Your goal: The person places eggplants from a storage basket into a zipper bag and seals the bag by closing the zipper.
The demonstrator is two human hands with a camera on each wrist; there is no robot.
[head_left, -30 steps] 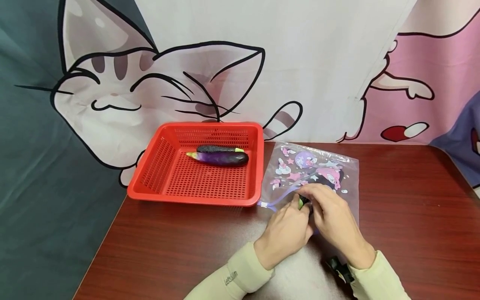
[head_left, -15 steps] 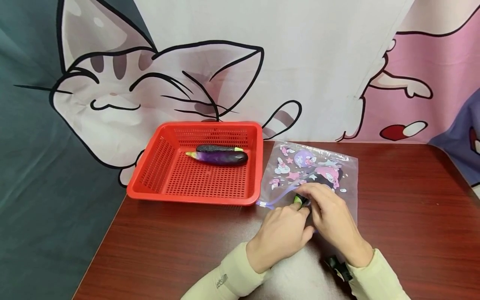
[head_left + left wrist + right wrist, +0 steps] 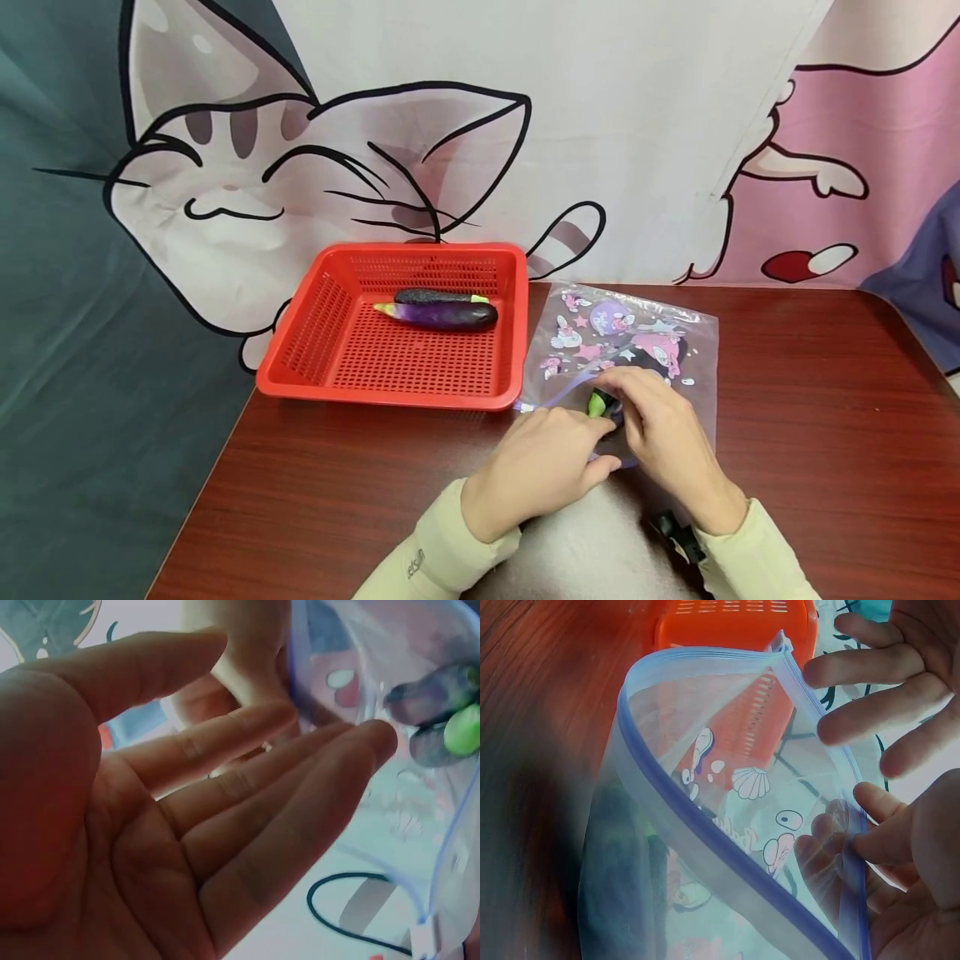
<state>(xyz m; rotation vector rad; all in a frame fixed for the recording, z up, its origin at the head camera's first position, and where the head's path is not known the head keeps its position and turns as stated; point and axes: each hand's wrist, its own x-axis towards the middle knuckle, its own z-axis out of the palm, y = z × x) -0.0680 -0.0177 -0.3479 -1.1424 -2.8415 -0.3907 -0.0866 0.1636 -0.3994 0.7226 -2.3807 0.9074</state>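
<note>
A clear zip bag with cartoon prints lies on the table, its purple-edged mouth spread apart. My right hand pinches the rim of the mouth; in the right wrist view its thumb and finger meet on the purple zip strip. My left hand is just outside the mouth with its fingers extended, and the left wrist view shows a bare palm. Inside the bag is a dark eggplant near a bright green stem end. My hands partly cover the bag's contents in the head view.
Left of the bag stands a red perforated basket, close to the bag's slider corner. Two eggplants lie in it, a purple one in front of a darker one. A printed cloth hangs behind the table.
My left hand has drawn back to the left and toward me, away from the green stem end, which now shows more fully. The right hand and the basket stay put.
</note>
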